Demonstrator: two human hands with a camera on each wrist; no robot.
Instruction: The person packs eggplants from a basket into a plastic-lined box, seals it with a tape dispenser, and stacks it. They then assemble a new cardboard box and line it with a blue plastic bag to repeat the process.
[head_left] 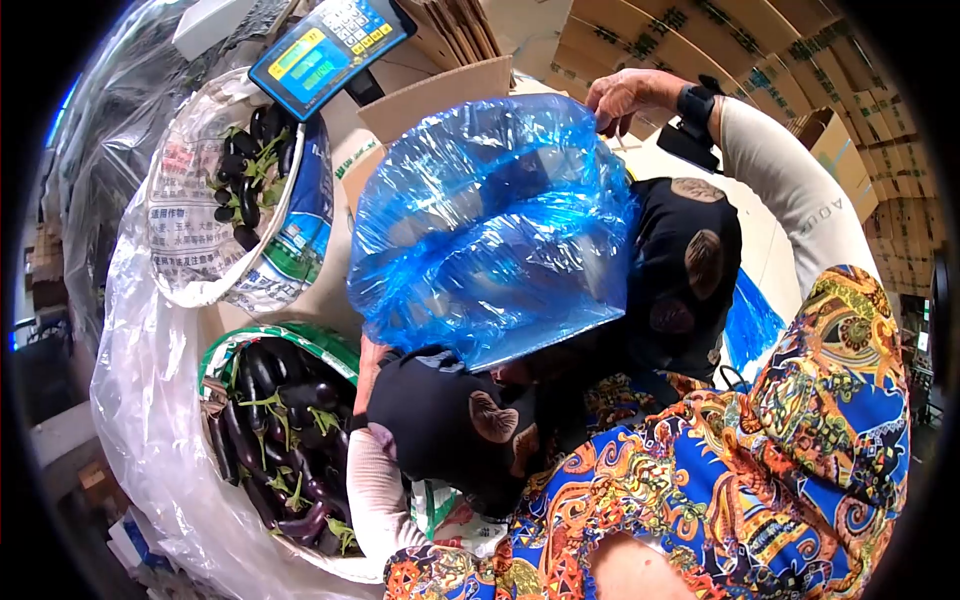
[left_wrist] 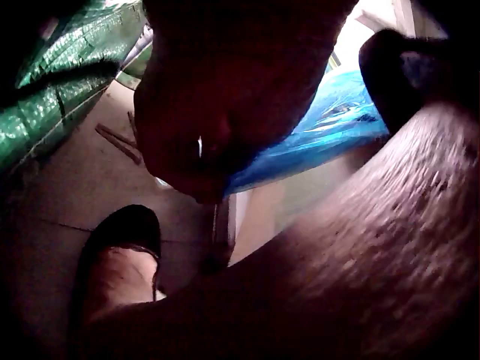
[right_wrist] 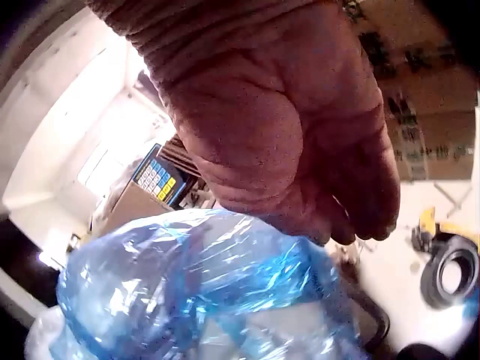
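Observation:
A shiny blue plastic bag (head_left: 490,230) spreads over a cardboard box, whose flap (head_left: 430,100) sticks up behind it. My right hand (head_left: 622,95) is at the bag's far right edge; in the right wrist view its thumb and bent fingers (right_wrist: 367,202) pinch the plastic rim. Low on the left side, my left hand (head_left: 371,368) is mostly hidden behind the bag and the knee. The left wrist view shows that hand (left_wrist: 217,112) dark, with curled fingers gripping the edge of the blue plastic (left_wrist: 300,154) beside the box.
Dark eggplants (head_left: 285,430) fill a green-rimmed woven sack to the left. More eggplants (head_left: 250,170) lie in a white sack (head_left: 190,240) behind it. A blue scale display (head_left: 320,60) stands above that sack. Stacked flattened cardboard (head_left: 680,50) lines the back right.

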